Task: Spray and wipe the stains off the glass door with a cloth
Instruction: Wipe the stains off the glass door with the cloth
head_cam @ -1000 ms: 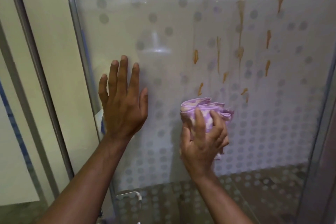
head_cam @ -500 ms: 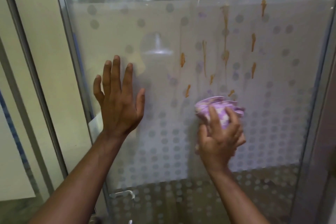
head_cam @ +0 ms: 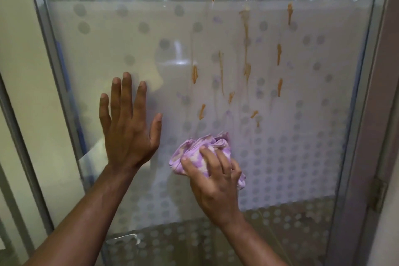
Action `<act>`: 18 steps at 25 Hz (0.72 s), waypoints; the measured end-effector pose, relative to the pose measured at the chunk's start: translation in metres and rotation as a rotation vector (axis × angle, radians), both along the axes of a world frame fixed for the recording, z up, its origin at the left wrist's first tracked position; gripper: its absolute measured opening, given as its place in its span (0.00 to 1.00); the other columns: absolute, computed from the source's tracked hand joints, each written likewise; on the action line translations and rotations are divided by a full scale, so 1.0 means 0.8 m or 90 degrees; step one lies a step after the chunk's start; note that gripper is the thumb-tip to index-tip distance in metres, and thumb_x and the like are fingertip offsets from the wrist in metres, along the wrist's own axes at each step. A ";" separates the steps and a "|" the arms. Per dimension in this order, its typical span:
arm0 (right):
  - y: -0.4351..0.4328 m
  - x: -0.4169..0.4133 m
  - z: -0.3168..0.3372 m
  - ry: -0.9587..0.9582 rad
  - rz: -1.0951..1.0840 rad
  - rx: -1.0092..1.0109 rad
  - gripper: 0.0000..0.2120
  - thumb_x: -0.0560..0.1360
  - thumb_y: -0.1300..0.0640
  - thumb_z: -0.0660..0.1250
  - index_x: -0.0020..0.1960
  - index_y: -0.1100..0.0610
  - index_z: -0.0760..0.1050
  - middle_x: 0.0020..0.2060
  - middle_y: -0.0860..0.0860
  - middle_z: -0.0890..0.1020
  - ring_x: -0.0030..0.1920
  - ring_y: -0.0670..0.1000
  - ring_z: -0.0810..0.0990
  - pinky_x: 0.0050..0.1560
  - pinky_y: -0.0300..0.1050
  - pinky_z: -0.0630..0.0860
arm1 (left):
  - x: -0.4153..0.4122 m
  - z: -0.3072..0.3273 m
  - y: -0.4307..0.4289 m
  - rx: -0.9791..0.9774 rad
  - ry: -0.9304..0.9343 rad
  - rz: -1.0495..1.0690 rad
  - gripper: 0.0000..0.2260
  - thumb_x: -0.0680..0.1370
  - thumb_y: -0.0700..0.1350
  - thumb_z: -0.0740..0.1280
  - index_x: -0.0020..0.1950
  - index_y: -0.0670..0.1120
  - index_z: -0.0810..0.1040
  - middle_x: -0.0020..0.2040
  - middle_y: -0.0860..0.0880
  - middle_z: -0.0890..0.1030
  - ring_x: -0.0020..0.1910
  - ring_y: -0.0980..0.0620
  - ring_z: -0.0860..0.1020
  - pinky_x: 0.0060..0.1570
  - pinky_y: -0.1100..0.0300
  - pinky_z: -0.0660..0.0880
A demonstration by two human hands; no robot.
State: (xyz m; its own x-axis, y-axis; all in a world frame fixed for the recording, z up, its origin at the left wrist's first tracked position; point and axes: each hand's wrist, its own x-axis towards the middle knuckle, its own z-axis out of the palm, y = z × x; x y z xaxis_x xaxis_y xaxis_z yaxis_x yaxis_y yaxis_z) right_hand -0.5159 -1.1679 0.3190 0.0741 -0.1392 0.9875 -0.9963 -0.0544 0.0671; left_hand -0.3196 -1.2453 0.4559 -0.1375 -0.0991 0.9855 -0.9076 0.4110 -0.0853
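Frosted, dot-patterned glass door: the upper-middle area is streaked and the lower area looks clean.

Left hand: flat on the pane left of the streaks, fingers straight and spread, holding nothing. Same brace as 1 s ago.

Right hand: fingers curled tight round the bunched purple-and-white cloth, pressing it to the glass.

Change: 0.5 s ago the cloth sat right under the lowest drips. Now it is further left and lower, clear of them, close to the left thumb.

Brown-orange drip stains: same pattern as before, and none looks removed.

Read: this pass covered glass below the mess, so most of the wiping is still to do. The next strokes need to go up into the streaks. No spray bottle is in view.
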 end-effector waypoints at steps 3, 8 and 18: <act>0.006 -0.057 0.015 -0.124 -0.036 -0.051 0.23 0.76 0.55 0.76 0.69 0.41 0.81 0.72 0.56 0.78 0.71 0.60 0.77 0.66 0.62 0.70 | -0.001 0.000 0.000 -0.003 0.000 -0.003 0.33 0.87 0.58 0.57 0.88 0.44 0.56 0.88 0.38 0.54 0.88 0.38 0.52 0.85 0.36 0.51; 0.012 -0.121 0.052 -0.439 -0.063 -0.139 0.26 0.74 0.55 0.75 0.71 0.46 0.80 0.72 0.57 0.75 0.70 0.61 0.73 0.67 0.60 0.68 | -0.002 -0.002 -0.002 -0.005 0.001 -0.002 0.33 0.87 0.58 0.56 0.88 0.45 0.54 0.88 0.38 0.54 0.88 0.38 0.52 0.85 0.36 0.51; 0.006 -0.048 0.001 0.066 0.039 0.000 0.18 0.81 0.52 0.72 0.69 0.41 0.81 0.76 0.54 0.75 0.75 0.60 0.76 0.66 0.65 0.74 | -0.001 -0.003 -0.005 -0.017 -0.001 -0.017 0.33 0.86 0.57 0.58 0.88 0.45 0.54 0.88 0.38 0.54 0.88 0.37 0.53 0.84 0.33 0.54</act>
State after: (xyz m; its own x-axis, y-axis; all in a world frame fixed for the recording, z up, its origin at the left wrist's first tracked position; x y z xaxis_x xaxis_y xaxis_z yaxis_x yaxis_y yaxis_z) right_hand -0.5542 -1.1635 0.3196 0.1846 -0.1308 0.9741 -0.9787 -0.1147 0.1700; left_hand -0.3208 -1.2492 0.4533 -0.1411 -0.0693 0.9876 -0.8961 0.4330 -0.0977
